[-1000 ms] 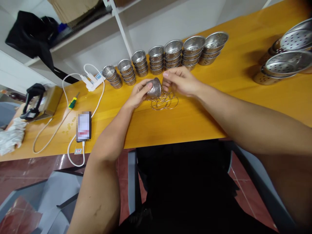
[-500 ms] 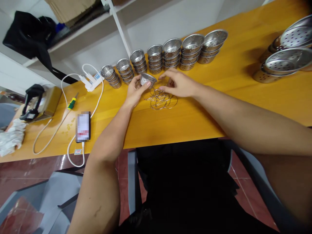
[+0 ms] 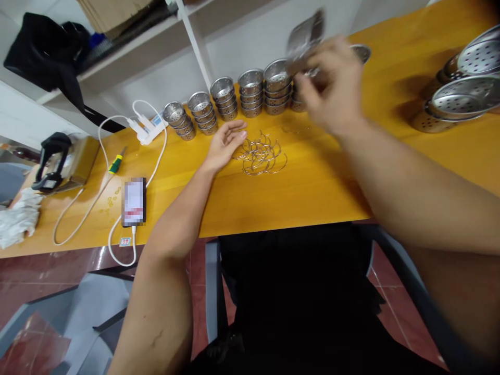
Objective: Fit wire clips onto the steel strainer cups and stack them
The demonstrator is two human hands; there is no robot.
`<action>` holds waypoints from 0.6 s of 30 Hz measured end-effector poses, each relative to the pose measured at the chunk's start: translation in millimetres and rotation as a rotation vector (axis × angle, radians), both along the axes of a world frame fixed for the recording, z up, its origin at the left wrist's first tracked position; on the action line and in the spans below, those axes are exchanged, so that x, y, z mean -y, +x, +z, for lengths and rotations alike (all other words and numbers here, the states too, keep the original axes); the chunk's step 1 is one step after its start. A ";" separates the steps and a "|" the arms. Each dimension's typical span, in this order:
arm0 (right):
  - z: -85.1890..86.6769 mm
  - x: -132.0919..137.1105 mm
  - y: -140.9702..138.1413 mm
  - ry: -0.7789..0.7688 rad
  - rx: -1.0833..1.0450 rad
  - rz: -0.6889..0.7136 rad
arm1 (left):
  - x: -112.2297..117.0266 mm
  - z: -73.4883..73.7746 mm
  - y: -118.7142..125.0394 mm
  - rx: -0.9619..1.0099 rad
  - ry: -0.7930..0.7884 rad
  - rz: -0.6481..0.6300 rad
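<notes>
My right hand (image 3: 332, 86) is raised over the right part of a row of stacked metal cups and is closed on a metal cup (image 3: 307, 36). Motion smears this cup, which is tilted on its side. It hides part of the stacks behind. My left hand (image 3: 226, 145) rests at the table, fingers loosely curled, thumb apart, nothing between them. Just right of it lies a tangle of thin wire rings (image 3: 261, 155). Behind the left hand stand perforated cup stacks, among them a tall one (image 3: 250, 92) and a smaller one (image 3: 202, 112).
Larger perforated metal cups (image 3: 455, 101) stand at the right of the wooden table (image 3: 289, 203). To the left are a phone (image 3: 134, 202) on a white cable, a power strip (image 3: 152, 130), a green-yellow screwdriver (image 3: 117, 162) and small yellowish rings (image 3: 111, 200).
The small cup has left my left hand, which stays near the rings. My right hand has moved up and right from the rings and now holds a metal cup above the stacks.
</notes>
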State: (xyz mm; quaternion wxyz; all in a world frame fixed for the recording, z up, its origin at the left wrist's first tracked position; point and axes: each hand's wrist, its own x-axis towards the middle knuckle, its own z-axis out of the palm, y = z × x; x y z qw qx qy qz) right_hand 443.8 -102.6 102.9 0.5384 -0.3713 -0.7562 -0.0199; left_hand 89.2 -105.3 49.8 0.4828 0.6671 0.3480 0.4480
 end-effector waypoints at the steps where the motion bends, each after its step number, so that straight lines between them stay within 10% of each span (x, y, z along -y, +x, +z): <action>1: 6.1 -5.5 15.1 0.001 -0.010 -0.120 | 0.0 -0.5 -0.1 -0.003 0.002 0.008; 7: 31.3 -4.6 52.4 -0.493 0.128 -0.681 | -2.0 -2.4 -0.3 -0.003 -0.001 0.022; 18: 27.9 2.1 37.3 -0.653 0.179 -0.670 | 0.7 0.8 -1.0 -0.020 -0.014 0.039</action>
